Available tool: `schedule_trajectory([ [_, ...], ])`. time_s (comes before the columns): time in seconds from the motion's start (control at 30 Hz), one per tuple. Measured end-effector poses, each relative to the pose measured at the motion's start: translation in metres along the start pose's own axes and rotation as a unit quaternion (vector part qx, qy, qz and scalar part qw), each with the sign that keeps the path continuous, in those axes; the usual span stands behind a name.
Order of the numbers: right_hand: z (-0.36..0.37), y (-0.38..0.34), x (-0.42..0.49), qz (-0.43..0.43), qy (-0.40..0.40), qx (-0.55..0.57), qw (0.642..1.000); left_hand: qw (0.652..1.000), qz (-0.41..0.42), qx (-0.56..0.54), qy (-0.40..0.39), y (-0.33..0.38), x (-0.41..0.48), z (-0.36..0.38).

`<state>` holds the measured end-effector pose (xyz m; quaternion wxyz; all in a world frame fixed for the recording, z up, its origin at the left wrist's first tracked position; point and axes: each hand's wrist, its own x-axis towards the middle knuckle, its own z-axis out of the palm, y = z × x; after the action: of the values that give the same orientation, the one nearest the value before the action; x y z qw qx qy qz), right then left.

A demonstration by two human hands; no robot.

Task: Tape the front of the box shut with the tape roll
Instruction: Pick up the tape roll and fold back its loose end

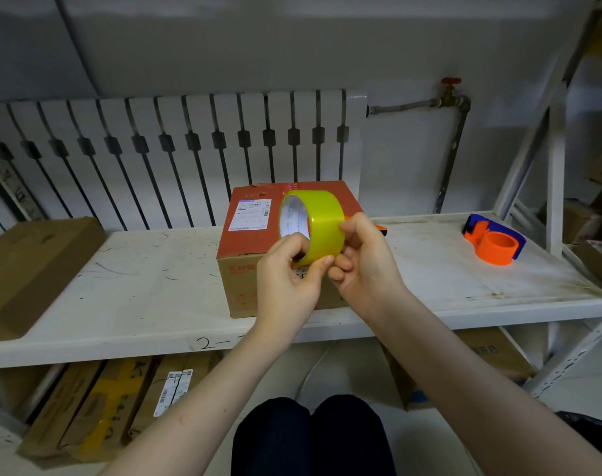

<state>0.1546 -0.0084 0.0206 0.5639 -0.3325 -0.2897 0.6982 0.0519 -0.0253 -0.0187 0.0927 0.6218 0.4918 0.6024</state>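
White shelf (138,286) holds the box (246,286), flaps down, contents hidden. Above its near edge we hold the yellow tape roll (327,225): left grip (289,274) curled through its core, right grip (366,262) pinching its outer face.

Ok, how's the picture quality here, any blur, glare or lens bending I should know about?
Head view: the tape roll, left hand and right hand are sharp at centre; a faint sheen on the roll, no harsh glare; wide-angle bending bows the shelf and leans the rack posts; the corners are soft; under the shelf it is dim.
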Motion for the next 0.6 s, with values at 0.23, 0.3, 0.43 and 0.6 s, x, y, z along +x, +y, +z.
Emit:
schedule_trajectory([
  [0.23, -0.0007, -0.0002, 0.0013, -0.001, 0.003, 0.034, 0.999, 1.0, -0.004, -0.027, 0.0, -0.0003, -0.0012, 0.0006],
  [0.3, -0.0012, 0.0001, 0.002, -0.008, -0.001, 0.039, 0.999, 0.999, -0.01, -0.04, -0.002, 0.0001, -0.0005, 0.0012],
  [0.43, -0.0013, 0.0001, 0.0019, -0.017, -0.007, 0.052, 0.999, 0.998, -0.028, -0.058, -0.008, -0.0014, 0.0003, 0.0004],
  [0.6, -0.0003, 0.0006, 0.003, -0.022, 0.003, 0.029, 0.999, 0.997, -0.04, -0.071, -0.004, -0.0032, -0.0019, 0.0002],
])
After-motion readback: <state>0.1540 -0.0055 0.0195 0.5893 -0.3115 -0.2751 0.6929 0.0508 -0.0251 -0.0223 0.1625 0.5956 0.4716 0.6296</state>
